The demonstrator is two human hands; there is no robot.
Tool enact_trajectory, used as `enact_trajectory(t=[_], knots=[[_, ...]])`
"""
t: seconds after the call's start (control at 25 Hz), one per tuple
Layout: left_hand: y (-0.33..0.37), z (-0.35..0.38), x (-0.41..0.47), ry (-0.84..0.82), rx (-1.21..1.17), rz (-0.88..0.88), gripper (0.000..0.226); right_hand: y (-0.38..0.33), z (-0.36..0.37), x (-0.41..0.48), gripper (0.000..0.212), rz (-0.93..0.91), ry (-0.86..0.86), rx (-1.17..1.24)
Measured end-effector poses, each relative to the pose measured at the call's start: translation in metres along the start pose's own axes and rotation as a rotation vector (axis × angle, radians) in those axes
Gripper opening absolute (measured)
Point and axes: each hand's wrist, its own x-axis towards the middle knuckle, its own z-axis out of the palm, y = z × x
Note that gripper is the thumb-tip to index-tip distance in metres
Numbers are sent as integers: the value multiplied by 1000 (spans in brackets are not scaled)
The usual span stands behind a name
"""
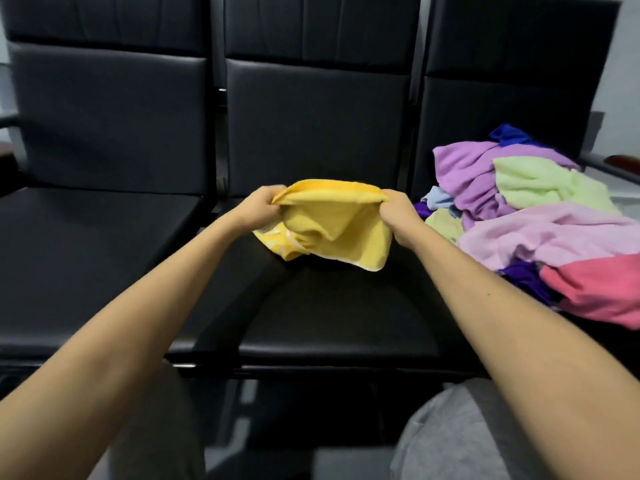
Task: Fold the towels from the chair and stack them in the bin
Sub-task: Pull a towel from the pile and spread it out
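Three black seats (325, 306). One yellow towel (346, 220), two hands: left hand (258, 211), right hand (401, 220). Right of the fingers (391, 202), one heap (540, 220), its towels too tangled to count.

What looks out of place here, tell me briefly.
Nothing damaged. The towel pile lies jumbled and unfolded on the right chair; the yellow towel hangs crumpled between the left hand and right hand. No bin is in view.

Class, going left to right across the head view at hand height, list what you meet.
Black padded chair seat → left hand → crumpled yellow terry towel → right hand → heap of pink, purple and green towels.
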Motion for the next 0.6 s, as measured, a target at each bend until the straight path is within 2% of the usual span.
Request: enact_trajectory(t=[0.08,0.16,0.2,0.24,0.28,0.32,0.36,0.4,0.48,0.52,0.6], knots=[[17,-19,10,119,-190,28,22,-20,-12,7,24,24,11,131],[30,-44,19,162,-191,72,27,-41,-28,12,14,-64,-55,35],[35,-59,23,145,-118,102,24,-52,-37,15,27,-133,-115,-190],[40,-75,25,87,44,129,13,-61,-44,18,50,-176,-153,-535],[44,-91,27,18,285,142,9,-69,-50,19,68,-207,-122,-866],[49,-104,27,-30,539,140,19,-75,-53,20,77,-223,-31,-1089],[49,-113,29,-44,713,123,22,-80,-53,19,76,-204,65,-1166],[50,-117,30,-16,757,121,21,-84,-50,21,64,-170,137,-1152],[48,-118,31,30,525,121,14,-81,-44,23,27,-71,166,-902],[43,-116,28,23,327,101,13,-75,-40,27,21,-37,130,-700],[35,-104,16,-73,63,73,18,-63,-35,30,27,7,51,-258]])
